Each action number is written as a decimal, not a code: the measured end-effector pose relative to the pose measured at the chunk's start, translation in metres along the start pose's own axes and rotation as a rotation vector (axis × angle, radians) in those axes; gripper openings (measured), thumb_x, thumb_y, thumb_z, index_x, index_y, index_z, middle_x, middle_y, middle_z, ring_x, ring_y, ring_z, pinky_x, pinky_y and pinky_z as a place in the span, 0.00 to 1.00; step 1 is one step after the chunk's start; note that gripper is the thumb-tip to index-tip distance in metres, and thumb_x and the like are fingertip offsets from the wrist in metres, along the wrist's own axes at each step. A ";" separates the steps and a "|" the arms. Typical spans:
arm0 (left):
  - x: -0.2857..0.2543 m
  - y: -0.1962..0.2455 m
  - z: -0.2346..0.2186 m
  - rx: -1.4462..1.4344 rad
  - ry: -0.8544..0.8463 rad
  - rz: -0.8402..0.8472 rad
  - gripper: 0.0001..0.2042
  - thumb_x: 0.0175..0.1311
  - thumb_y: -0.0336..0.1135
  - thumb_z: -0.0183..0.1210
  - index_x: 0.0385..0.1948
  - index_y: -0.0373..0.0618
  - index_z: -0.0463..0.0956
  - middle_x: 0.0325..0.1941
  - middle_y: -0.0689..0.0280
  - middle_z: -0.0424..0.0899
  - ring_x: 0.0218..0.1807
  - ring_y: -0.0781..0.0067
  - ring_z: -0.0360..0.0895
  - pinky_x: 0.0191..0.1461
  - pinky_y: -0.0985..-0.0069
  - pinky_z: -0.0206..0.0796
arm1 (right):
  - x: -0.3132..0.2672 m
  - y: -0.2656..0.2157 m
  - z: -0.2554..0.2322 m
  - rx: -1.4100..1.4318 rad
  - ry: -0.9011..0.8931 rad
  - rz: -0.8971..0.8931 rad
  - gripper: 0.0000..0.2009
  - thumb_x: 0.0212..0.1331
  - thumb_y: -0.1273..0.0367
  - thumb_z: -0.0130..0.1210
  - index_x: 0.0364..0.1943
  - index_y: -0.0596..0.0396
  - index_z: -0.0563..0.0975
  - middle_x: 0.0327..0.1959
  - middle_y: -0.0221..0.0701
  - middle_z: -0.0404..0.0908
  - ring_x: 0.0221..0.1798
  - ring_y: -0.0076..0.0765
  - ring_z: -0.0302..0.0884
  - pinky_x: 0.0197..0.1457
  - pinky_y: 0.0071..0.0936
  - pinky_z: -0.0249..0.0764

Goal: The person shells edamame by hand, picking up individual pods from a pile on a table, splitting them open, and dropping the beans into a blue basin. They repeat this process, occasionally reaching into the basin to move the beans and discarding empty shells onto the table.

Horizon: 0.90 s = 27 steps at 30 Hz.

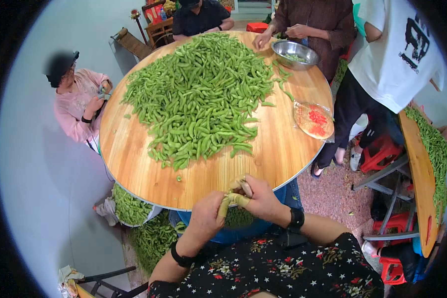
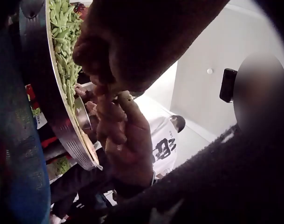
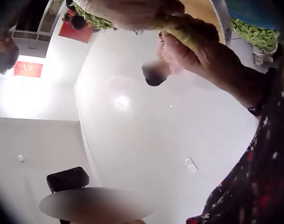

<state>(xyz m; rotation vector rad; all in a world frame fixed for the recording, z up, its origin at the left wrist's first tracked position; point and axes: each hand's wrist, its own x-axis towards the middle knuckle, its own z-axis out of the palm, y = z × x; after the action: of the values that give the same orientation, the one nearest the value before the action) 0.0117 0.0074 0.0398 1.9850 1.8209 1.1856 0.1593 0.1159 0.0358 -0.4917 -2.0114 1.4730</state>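
- Shelling at the near edge of the round table [image 1: 134,164] — the left hand [image 1: 203,218] and right hand [image 1: 260,201] meet, both pinching one yellowish pod [image 1: 233,199].
- Best to keep that pod over the blue tub [image 1: 233,233] below — so beans drop in.
- Green pod heap [image 1: 198,94] lies well apart, mid-table.

Big pile of pods [image 1: 198,97] sits mid-frame on the round table [image 1: 278,149], metal bowl [image 1: 296,53] at its upper right edge, plate [image 1: 313,120] on the right rim, both hands [image 1: 233,206] together at the bottom edge.
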 end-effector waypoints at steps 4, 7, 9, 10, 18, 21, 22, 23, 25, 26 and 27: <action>0.001 0.000 0.002 0.074 0.039 -0.066 0.07 0.60 0.31 0.54 0.37 0.39 0.73 0.29 0.53 0.76 0.33 0.48 0.75 0.35 0.63 0.67 | -0.001 -0.002 -0.007 -0.283 -0.058 -0.259 0.10 0.57 0.71 0.56 0.43 0.56 0.74 0.37 0.37 0.77 0.38 0.42 0.76 0.40 0.30 0.71; 0.000 0.004 0.000 -0.007 0.021 -0.018 0.07 0.60 0.32 0.54 0.36 0.39 0.74 0.29 0.53 0.76 0.32 0.49 0.75 0.34 0.65 0.67 | -0.004 0.000 -0.009 -0.196 -0.061 -0.268 0.09 0.59 0.69 0.56 0.43 0.56 0.75 0.31 0.32 0.76 0.32 0.33 0.75 0.35 0.26 0.70; -0.001 0.011 -0.004 -0.131 -0.004 0.003 0.06 0.61 0.29 0.53 0.35 0.38 0.73 0.28 0.52 0.75 0.31 0.47 0.74 0.34 0.61 0.67 | -0.008 -0.001 -0.008 0.031 -0.134 -0.057 0.09 0.60 0.69 0.55 0.42 0.55 0.75 0.28 0.29 0.75 0.28 0.27 0.74 0.30 0.23 0.68; -0.005 0.014 -0.006 -0.136 -0.012 -0.016 0.06 0.61 0.29 0.53 0.35 0.38 0.73 0.28 0.52 0.75 0.31 0.47 0.74 0.34 0.61 0.67 | -0.008 -0.001 -0.008 0.254 -0.198 0.139 0.08 0.61 0.68 0.55 0.42 0.54 0.76 0.26 0.26 0.74 0.24 0.22 0.72 0.25 0.19 0.66; -0.067 0.007 -0.077 0.338 -0.530 -0.350 0.12 0.57 0.36 0.59 0.41 0.43 0.76 0.32 0.57 0.79 0.37 0.52 0.76 0.40 0.63 0.67 | -0.011 -0.064 -0.042 0.675 -0.445 0.322 0.06 0.62 0.71 0.54 0.39 0.59 0.76 0.22 0.25 0.73 0.19 0.14 0.65 0.19 0.13 0.59; -0.060 0.019 -0.088 0.818 -0.371 -0.254 0.15 0.54 0.38 0.62 0.42 0.44 0.76 0.32 0.58 0.79 0.37 0.53 0.76 0.40 0.63 0.67 | -0.006 -0.115 -0.056 0.683 -0.728 -0.184 0.05 0.59 0.71 0.55 0.36 0.58 0.77 0.38 0.35 0.78 0.41 0.36 0.78 0.44 0.28 0.73; -0.048 0.017 -0.087 0.628 -0.328 -0.252 0.15 0.54 0.39 0.63 0.42 0.44 0.76 0.32 0.58 0.79 0.37 0.53 0.76 0.40 0.63 0.67 | -0.008 -0.117 -0.056 0.701 -0.879 -0.262 0.16 0.61 0.61 0.56 0.41 0.63 0.77 0.46 0.44 0.78 0.44 0.43 0.79 0.48 0.35 0.75; -0.035 0.014 -0.085 0.439 -0.280 -0.243 0.16 0.53 0.39 0.64 0.41 0.44 0.77 0.32 0.57 0.79 0.37 0.53 0.76 0.40 0.63 0.67 | -0.012 -0.121 -0.044 0.925 -0.849 -0.394 0.17 0.63 0.60 0.53 0.41 0.64 0.76 0.44 0.45 0.78 0.43 0.47 0.78 0.48 0.37 0.75; -0.005 0.009 -0.078 0.425 -0.257 -0.274 0.12 0.57 0.35 0.60 0.40 0.42 0.77 0.34 0.55 0.80 0.38 0.51 0.77 0.42 0.63 0.68 | -0.021 -0.137 -0.026 1.116 -0.768 -0.422 0.12 0.64 0.65 0.52 0.35 0.62 0.78 0.35 0.44 0.80 0.36 0.45 0.80 0.35 0.31 0.76; 0.008 -0.001 -0.072 0.424 -0.207 -0.250 0.11 0.58 0.34 0.58 0.40 0.41 0.77 0.35 0.54 0.81 0.38 0.50 0.77 0.42 0.63 0.68 | -0.026 -0.137 -0.018 1.195 -0.740 -0.453 0.13 0.64 0.64 0.53 0.34 0.62 0.78 0.36 0.44 0.80 0.36 0.46 0.81 0.35 0.31 0.77; 0.026 -0.013 -0.069 0.433 -0.161 -0.199 0.11 0.59 0.35 0.57 0.41 0.41 0.76 0.35 0.54 0.80 0.38 0.51 0.76 0.44 0.62 0.67 | -0.029 -0.137 -0.016 1.274 -0.709 -0.484 0.14 0.64 0.63 0.53 0.34 0.62 0.79 0.36 0.45 0.80 0.36 0.47 0.81 0.35 0.31 0.77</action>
<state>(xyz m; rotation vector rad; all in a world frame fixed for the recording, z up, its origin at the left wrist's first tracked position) -0.0453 0.0086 0.0877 1.9679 2.2676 0.5916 0.1984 0.0669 0.1616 1.0649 -1.0076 2.3186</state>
